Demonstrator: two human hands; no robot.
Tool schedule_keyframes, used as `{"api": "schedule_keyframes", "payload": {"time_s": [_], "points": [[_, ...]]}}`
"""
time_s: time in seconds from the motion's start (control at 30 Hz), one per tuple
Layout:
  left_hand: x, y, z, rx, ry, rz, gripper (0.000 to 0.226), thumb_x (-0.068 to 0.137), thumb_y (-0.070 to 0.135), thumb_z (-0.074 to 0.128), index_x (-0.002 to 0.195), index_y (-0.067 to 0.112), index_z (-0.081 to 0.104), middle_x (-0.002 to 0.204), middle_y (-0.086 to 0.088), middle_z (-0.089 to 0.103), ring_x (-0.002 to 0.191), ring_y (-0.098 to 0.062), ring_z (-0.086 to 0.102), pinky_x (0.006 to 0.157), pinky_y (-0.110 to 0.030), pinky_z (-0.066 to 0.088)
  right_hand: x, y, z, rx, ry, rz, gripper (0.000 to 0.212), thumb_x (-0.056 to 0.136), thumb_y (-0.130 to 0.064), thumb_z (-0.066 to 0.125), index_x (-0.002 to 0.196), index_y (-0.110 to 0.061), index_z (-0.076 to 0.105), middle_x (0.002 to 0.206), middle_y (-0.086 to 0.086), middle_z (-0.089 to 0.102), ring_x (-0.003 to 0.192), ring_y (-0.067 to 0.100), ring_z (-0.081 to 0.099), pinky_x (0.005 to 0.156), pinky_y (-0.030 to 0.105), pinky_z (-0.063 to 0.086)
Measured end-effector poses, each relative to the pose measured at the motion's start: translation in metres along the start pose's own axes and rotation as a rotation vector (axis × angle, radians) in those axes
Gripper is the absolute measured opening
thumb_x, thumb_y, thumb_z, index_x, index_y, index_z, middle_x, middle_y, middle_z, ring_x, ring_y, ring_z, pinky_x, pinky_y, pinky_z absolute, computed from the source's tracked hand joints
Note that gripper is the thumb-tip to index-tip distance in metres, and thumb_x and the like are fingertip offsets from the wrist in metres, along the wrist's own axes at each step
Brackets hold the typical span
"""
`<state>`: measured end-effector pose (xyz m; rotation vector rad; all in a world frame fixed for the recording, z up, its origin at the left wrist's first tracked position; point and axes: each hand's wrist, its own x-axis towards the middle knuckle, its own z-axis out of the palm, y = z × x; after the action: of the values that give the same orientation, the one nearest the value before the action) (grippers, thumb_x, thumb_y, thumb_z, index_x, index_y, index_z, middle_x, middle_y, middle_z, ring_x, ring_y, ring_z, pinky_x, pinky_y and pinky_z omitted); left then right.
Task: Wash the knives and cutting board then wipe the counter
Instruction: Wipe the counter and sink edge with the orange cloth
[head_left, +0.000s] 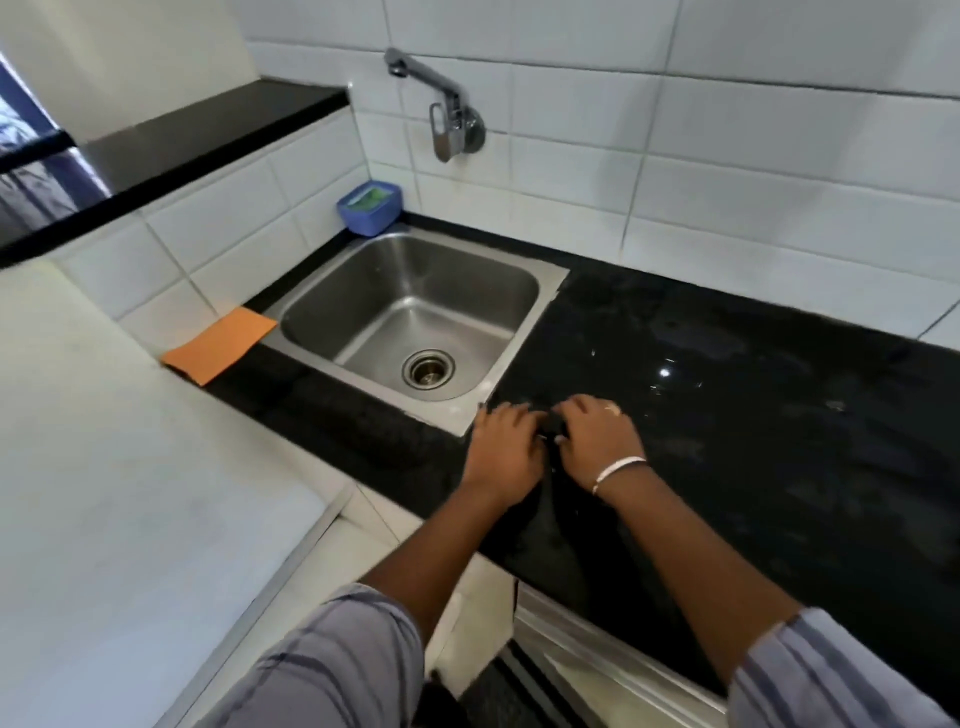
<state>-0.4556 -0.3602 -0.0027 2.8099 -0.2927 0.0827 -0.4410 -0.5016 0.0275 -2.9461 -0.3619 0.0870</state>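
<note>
Both my hands lie palm-down, side by side, on the black counter (727, 395) just off the sink's front right corner. My left hand (504, 441) rests with its fingers bent loosely toward the steel sink (467, 270). My right hand (597, 431), with a bracelet on the wrist, almost touches it. Only a dark patch shows between them, and I cannot make out anything held there. An orange cloth (221, 344) lies flat on the counter left of the sink. No knife or cutting board is in view. The counter shows faint streaks and glints.
A wall tap (447, 119) hangs over the sink, with no water running. A blue soap dish (369, 208) stands at the sink's back left corner. A white appliance top (130, 493) fills the left side. A black shelf (171, 156) runs above it.
</note>
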Motion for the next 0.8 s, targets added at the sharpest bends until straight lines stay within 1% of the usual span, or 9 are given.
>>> {"api": "schedule_keyframes", "payload": {"time_s": [0.03,0.1,0.2,0.37,0.47,0.57,0.6,0.7,0.8], "points": [[-0.001,-0.019,-0.005,0.027,0.004,-0.057,0.060,0.080,0.044,0.022,0.123,0.024,0.059,0.132,-0.003,0.055,0.128,-0.025,0.045,0.113,-0.051,0.021,0.004,-0.015,0.005,-0.007,-0.016,-0.054,0.041,0.088,-0.033,0.052,0.129,-0.024,0.049,0.138,0.001,0.045,0.126,0.026,0.042,0.100,0.036,0.040],[-0.004,-0.058,-0.016,0.051,0.028,-0.175,0.050,0.088,0.045,0.031,0.126,0.025,0.057,0.137,-0.005,0.050,0.132,-0.027,0.039,0.113,-0.052,0.020,0.018,-0.044,0.012,-0.027,-0.046,-0.142,0.042,0.091,-0.033,0.051,0.132,-0.023,0.047,0.144,0.001,0.041,0.133,0.026,0.036,0.105,0.036,0.035],[-0.009,-0.114,-0.030,0.040,0.080,-0.347,0.046,0.094,0.045,0.039,0.133,0.023,0.052,0.147,-0.009,0.040,0.141,-0.028,0.026,0.117,-0.050,0.010,0.043,-0.083,0.022,-0.045,-0.061,-0.236,0.045,0.091,-0.029,0.049,0.135,-0.020,0.046,0.145,0.002,0.040,0.135,0.026,0.034,0.109,0.037,0.031],[-0.015,-0.225,-0.057,-0.001,0.089,-0.526,0.053,0.095,0.052,0.037,0.139,0.024,0.045,0.156,-0.012,0.023,0.146,-0.032,0.011,0.119,-0.051,0.003,0.097,-0.181,0.048,0.000,-0.064,-0.305,0.041,0.091,-0.023,0.050,0.131,-0.017,0.051,0.138,0.004,0.048,0.128,0.028,0.042,0.103,0.037,0.036],[-0.016,-0.287,-0.073,0.016,0.047,-0.592,0.056,0.096,0.054,0.032,0.146,0.030,0.034,0.160,-0.012,0.008,0.146,-0.036,0.001,0.117,-0.053,-0.001,0.126,-0.243,0.063,0.053,0.000,-0.387,0.034,0.084,-0.013,0.054,0.117,-0.013,0.063,0.120,0.007,0.062,0.109,0.031,0.057,0.092,0.037,0.046],[-0.012,-0.344,-0.091,0.066,0.063,-0.630,0.058,0.097,0.055,0.030,0.148,0.028,0.032,0.160,-0.015,0.003,0.145,-0.040,-0.001,0.117,-0.054,0.001,0.157,-0.296,0.076,0.069,0.057,-0.418,0.033,0.072,-0.007,0.064,0.104,-0.008,0.070,0.100,0.010,0.070,0.087,0.034,0.065,0.076,0.038,0.055],[-0.011,-0.356,-0.094,0.094,0.059,-0.638,0.061,0.096,0.056,0.029,0.149,0.026,0.030,0.159,-0.016,0.002,0.145,-0.042,-0.002,0.117,-0.055,0.002,0.161,-0.306,0.079,0.039,0.052,-0.414,0.032,0.072,-0.008,0.064,0.104,-0.009,0.070,0.098,0.010,0.070,0.086,0.033,0.065,0.073,0.037,0.055],[-0.005,-0.385,-0.098,0.159,0.015,-0.648,0.068,0.095,0.060,0.025,0.152,0.022,0.021,0.159,-0.019,-0.002,0.143,-0.046,-0.003,0.115,-0.058,0.002,0.169,-0.322,0.084,-0.048,0.043,-0.363,0.026,0.081,-0.011,0.056,0.105,-0.013,0.068,0.100,0.008,0.067,0.094,0.031,0.061,0.073,0.032,0.049],[0.006,-0.400,-0.098,0.186,-0.003,-0.620,0.067,0.097,0.056,0.025,0.152,0.018,0.019,0.159,-0.017,0.003,0.144,-0.044,-0.002,0.115,-0.056,0.000,0.172,-0.326,0.081,-0.076,0.065,-0.289,0.023,0.083,-0.009,0.055,0.101,-0.014,0.069,0.098,0.006,0.065,0.095,0.029,0.061,0.069,0.031,0.048]]}}
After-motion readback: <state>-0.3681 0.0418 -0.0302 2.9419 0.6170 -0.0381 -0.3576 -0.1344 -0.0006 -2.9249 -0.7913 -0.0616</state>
